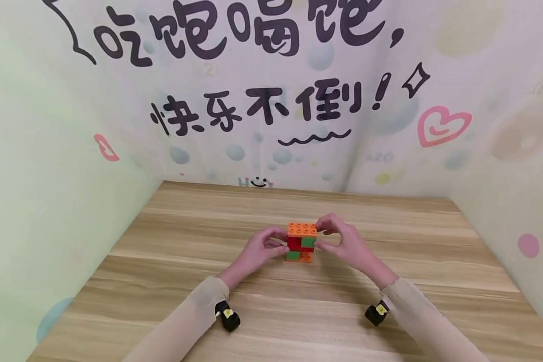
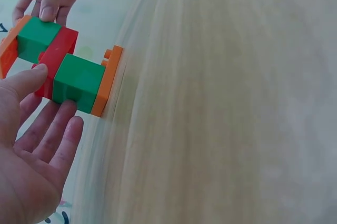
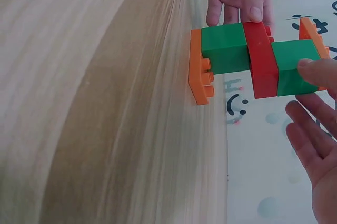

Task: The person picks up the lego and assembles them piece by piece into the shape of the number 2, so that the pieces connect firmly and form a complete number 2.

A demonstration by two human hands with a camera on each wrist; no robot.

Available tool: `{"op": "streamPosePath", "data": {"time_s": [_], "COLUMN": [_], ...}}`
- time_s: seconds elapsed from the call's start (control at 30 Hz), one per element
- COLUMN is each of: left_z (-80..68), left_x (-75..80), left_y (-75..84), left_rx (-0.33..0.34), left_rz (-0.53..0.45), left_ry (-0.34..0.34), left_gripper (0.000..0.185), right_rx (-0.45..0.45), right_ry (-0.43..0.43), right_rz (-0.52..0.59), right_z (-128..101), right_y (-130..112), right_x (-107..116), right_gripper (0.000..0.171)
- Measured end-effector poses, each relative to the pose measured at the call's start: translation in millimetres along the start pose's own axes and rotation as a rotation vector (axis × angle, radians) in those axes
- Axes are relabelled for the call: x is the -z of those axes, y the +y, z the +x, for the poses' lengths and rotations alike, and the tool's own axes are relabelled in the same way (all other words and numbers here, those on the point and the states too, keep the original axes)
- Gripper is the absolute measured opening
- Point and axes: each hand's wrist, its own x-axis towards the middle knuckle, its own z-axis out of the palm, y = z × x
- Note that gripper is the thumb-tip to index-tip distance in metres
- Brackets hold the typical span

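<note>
A small stack of toy building bricks [image 1: 301,243] stands upright on the wooden table between the two hands. From the bottom it has a studded orange plate [image 2: 108,81], a green brick [image 2: 79,80], a long red brick [image 3: 260,61], a second green brick [image 3: 296,66] and an orange plate [image 1: 302,230] on top. The lower green brick sits left, the upper one right. My left hand [image 1: 260,246] holds the red brick's left end, thumb in front. My right hand [image 1: 346,244] grips the upper green brick from the right, thumb on its front face; some fingertips are hidden behind.
The wood-grain table [image 1: 271,322] reaches back to a white printed wall [image 1: 235,130] with black lettering. Side walls [image 1: 50,176] close in on the left and right. A black wrist device [image 1: 228,317] sits at each sleeve cuff.
</note>
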Motion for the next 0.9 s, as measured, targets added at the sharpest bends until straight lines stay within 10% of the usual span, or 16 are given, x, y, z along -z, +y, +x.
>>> {"op": "streamPosePath", "data": {"time_s": [0.9], "left_z": [16.8], "left_x": [-3.0], "left_y": [3.4], "left_rx": [0.079], "left_rz": [0.085], "left_ry": [0.035], "left_gripper": [0.038], "right_rx": [-0.172], "right_ry": [-0.044], "right_rz": [0.146], "right_z": [16], "right_y": [12], "right_x": [-3], "right_gripper": [0.057]}}
